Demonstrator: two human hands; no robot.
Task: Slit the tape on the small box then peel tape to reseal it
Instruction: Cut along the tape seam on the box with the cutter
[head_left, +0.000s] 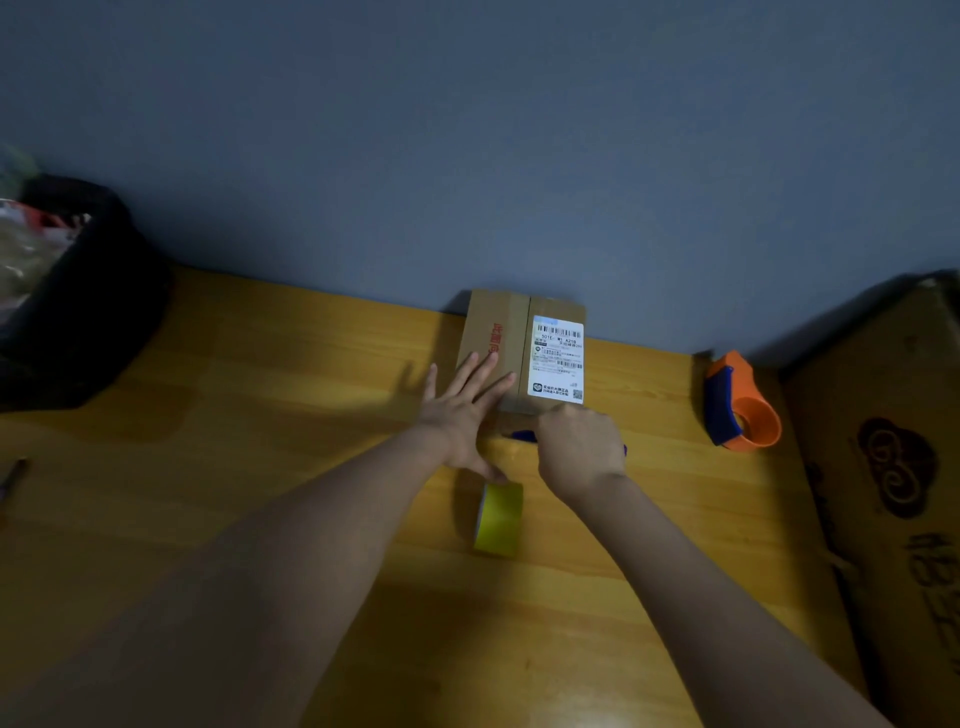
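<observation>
- The small box (522, 351) sits at centre frame on the worktop (260, 415), its far edge against the grey wall, with a white shipping label (557, 358) on its right half and a taped seam running between the flaps.
- The left hand (462, 410) lies flat with fingers spread, pressing the box's lower-left corner; it grasps nothing.
- The right hand (579, 449) is clenched around a blue-handled cutter (524, 435) at the box's near edge. The blade itself is hidden, so whether it has entered the tape cannot be told.
- Risk: the left fingertips rest just beside the seam. A slip of the blade up the seam, or sideways, could reach them.
- Risk: only one corner is pinned, so a hard pull could spin or skid the box.
- Risk: too deep a cut could damage the contents.
- The yellow tape roll (498, 517) stands on edge just below the hands, touching the left thumb; a nudge from a wrist could set it rolling.
- The orange tape dispenser (743, 408) lies well apart at right.
</observation>
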